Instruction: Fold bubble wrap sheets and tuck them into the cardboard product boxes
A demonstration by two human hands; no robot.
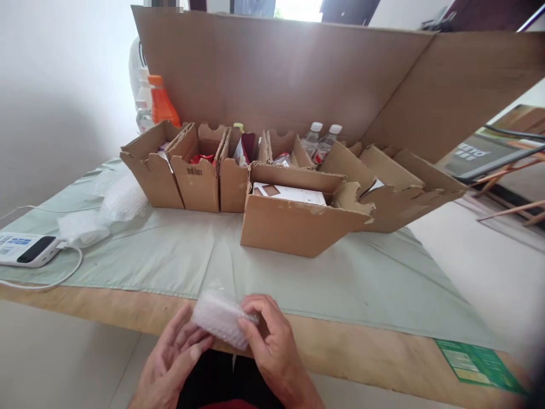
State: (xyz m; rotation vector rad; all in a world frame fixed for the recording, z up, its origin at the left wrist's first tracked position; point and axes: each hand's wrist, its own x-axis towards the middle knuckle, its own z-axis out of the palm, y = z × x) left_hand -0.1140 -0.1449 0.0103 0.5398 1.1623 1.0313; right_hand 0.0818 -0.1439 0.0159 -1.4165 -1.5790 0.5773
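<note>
A small bundle of clear bubble wrap (223, 319) is at the table's front edge, between my hands. My right hand (272, 341) pinches its right end between thumb and fingers. At its left end is my left hand (176, 352), palm turned up, fingers loosely curled and apart, with the fingertips beside the wrap. Whatever may be inside the bundle cannot be made out.
Cardboard bins (198, 184) with packets stand in a row across the table, and one bin (293, 230) with a white box sits in front. More bubble wrap (123, 199) and a white power bank (32, 250) with a cable lie left. Bottles (164, 105) stand behind.
</note>
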